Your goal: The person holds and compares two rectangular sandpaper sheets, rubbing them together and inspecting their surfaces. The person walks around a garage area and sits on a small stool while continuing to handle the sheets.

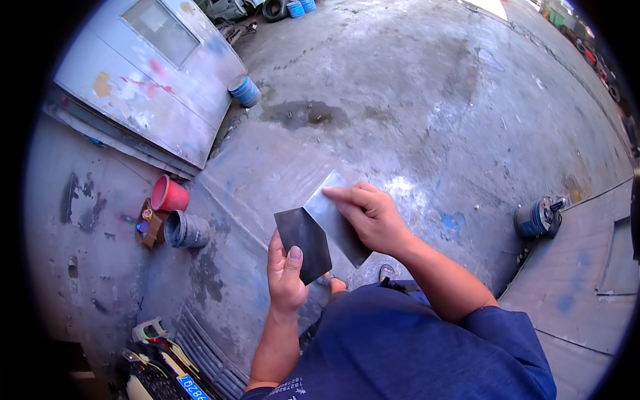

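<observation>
dark plate, one: gripped in the left hand, thumb closed over its lower left part, long axis slanting from upper left to lower right. silver plate, one: pinched in the right hand, which covers its right edge; it lies just right of the dark plate on a near-parallel slant, facing edges close at the upper end, contact there not certain.

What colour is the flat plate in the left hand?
Dark grey: the flat plate in the left hand, best seen in the head view.
</observation>
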Demonstrator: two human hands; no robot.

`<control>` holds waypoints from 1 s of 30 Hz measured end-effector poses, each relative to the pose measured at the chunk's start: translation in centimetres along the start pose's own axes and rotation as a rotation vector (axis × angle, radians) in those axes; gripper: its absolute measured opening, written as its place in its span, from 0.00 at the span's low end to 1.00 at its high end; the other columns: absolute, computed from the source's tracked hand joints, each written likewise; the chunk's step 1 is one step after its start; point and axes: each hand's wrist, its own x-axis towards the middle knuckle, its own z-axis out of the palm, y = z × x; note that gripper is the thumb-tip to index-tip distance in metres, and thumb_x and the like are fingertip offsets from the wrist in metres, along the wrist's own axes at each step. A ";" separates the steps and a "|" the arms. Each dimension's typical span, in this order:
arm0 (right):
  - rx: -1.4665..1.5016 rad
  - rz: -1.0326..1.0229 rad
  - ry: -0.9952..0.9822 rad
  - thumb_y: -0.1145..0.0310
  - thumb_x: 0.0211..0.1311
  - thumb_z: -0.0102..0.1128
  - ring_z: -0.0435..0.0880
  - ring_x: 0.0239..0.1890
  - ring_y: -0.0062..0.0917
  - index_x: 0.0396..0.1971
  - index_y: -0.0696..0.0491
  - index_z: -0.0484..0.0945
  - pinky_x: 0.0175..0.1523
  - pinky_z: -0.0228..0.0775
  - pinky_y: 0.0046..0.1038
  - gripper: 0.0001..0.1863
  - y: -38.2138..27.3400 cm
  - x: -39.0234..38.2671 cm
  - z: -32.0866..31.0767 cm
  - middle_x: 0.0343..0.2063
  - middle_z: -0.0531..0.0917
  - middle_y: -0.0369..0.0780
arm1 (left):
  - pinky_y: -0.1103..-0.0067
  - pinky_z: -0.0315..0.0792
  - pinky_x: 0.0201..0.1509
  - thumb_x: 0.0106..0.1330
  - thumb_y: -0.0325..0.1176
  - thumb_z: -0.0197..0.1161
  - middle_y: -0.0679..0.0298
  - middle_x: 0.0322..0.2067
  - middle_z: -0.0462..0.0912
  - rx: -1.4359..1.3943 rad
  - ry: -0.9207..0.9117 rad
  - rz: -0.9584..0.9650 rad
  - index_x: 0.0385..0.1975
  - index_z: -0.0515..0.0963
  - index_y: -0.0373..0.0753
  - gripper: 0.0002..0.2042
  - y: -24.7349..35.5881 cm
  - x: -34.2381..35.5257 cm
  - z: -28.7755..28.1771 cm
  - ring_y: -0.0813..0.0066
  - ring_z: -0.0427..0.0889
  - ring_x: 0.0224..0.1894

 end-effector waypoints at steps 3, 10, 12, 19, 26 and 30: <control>-0.188 -0.019 -0.132 0.69 0.62 0.54 0.79 0.37 0.39 0.50 0.47 0.77 0.42 0.72 0.34 0.16 -0.6 -1.7 -0.7 0.32 0.79 0.44 | 0.69 0.63 0.65 0.69 0.26 0.49 0.54 0.59 0.67 -0.072 -0.008 -0.009 0.66 0.54 0.35 0.25 0.8 0.1 0.1 0.65 0.69 0.60; -0.324 -0.045 -0.163 0.63 0.61 0.57 0.81 0.37 0.45 0.41 0.55 0.73 0.42 0.73 0.39 0.14 0.7 -1.2 -0.3 0.34 0.81 0.47 | 0.73 0.74 0.47 0.68 0.26 0.47 0.52 0.51 0.72 -0.002 0.020 -0.039 0.66 0.51 0.34 0.26 0.5 -0.3 -0.1 0.68 0.76 0.44; -0.352 -0.116 -0.168 0.62 0.60 0.58 0.81 0.33 0.44 0.37 0.55 0.73 0.38 0.73 0.39 0.12 0.5 -0.7 -0.3 0.30 0.81 0.46 | 0.76 0.80 0.37 0.69 0.28 0.46 0.52 0.48 0.74 0.046 -0.005 -0.042 0.66 0.51 0.34 0.25 0.5 -0.1 -0.1 0.70 0.80 0.35; -0.415 -0.202 -0.057 0.62 0.58 0.59 0.81 0.26 0.40 0.30 0.54 0.75 0.30 0.72 0.36 0.10 -0.7 -0.6 1.1 0.23 0.79 0.42 | 0.80 0.77 0.31 0.73 0.38 0.47 0.57 0.40 0.78 0.295 -0.023 -0.009 0.62 0.61 0.31 0.22 -0.1 -0.2 -0.4 0.76 0.79 0.29; -0.508 -0.318 -0.095 0.64 0.54 0.61 0.80 0.23 0.39 0.27 0.52 0.75 0.28 0.72 0.36 0.08 -1.9 -0.9 2.2 0.21 0.78 0.41 | 0.81 0.77 0.27 0.74 0.39 0.44 0.59 0.34 0.80 0.631 0.025 0.193 0.58 0.66 0.28 0.22 -0.9 0.2 -0.5 0.79 0.80 0.27; -0.514 -0.281 -0.032 0.65 0.54 0.61 0.79 0.22 0.38 0.26 0.52 0.75 0.27 0.71 0.35 0.07 -1.2 0.1 1.4 0.20 0.77 0.41 | 0.81 0.77 0.26 0.74 0.39 0.44 0.58 0.33 0.81 0.663 -0.001 0.195 0.57 0.66 0.27 0.21 -0.4 -0.1 0.0 0.79 0.81 0.26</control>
